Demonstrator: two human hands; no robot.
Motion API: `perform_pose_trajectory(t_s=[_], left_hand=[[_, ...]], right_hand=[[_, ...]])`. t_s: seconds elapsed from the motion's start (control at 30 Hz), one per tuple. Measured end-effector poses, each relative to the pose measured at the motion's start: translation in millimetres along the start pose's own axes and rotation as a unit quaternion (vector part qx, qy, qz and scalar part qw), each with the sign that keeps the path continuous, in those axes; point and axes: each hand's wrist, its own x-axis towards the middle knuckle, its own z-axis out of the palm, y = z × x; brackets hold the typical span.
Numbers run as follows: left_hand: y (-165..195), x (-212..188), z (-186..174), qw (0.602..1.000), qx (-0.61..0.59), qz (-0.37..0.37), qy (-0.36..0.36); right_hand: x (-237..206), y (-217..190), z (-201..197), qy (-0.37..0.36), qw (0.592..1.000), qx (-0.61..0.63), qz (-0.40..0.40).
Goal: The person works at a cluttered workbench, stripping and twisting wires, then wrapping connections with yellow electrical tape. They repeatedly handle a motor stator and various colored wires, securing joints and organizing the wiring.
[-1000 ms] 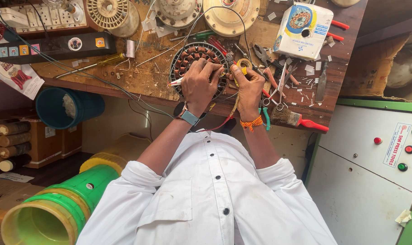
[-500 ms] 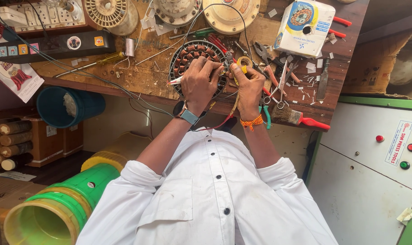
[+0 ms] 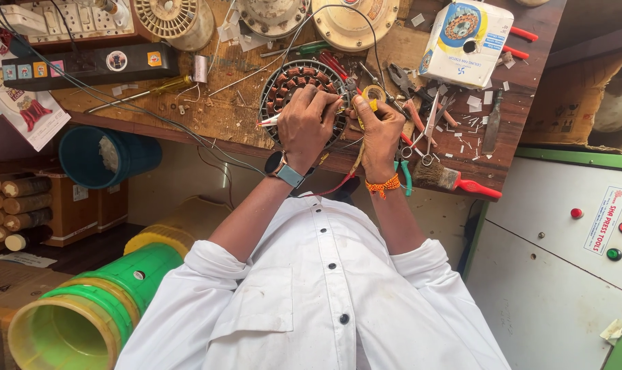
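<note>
Nearest, at the wooden bench's point(image 3: 208, 116) front edge, the left hand point(image 3: 304, 127) rests on a round stator point(image 3: 290, 85) ringed with copper-brown coils, fingers curled together; the right hand point(image 3: 379, 130) pinches a yellow-handled tool point(image 3: 371, 103) beside it; farther back, scissors point(image 3: 429, 133)

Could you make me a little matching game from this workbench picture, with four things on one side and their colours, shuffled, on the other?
Things:
1. brush handle
2. bucket under the bench
3. wrist thread on the right hand
4. big tube on the floor

Colours:
A. green and yellow
B. orange
C. red
D. dark teal

Pairs: 1-C, 2-D, 3-B, 4-A
</note>
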Motion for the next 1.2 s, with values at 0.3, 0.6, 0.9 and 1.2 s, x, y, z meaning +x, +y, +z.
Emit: perform_pose_trajectory(t_s=[0.3, 0.6, 0.9, 1.2], left_hand=[[0.8, 0.1, 0.3, 1.0, 0.002, -0.013, -0.017], [-0.7, 0.1, 1.6, 1.0, 0.003, -0.003, -0.01], [-3.4, -1.6, 4.1, 1.0, 0.012, 0.0, -0.005], [-4.3, -2.1, 3.3, 1.0, 0.003, -0.012, -0.023]], right_hand=[[0.5, -0.4, -2.4, -0.008, 1.0, 0.011, -0.001], [-0.1, -0.3, -2.3, -0.012, 1.0, 0.016, -0.006], [-0.8, -2.1, -1.4, -0.007, 1.0, -0.001, -0.002], [0.8, -3.3, 0.9, 0.002, 1.0, -0.008, 0.018]])
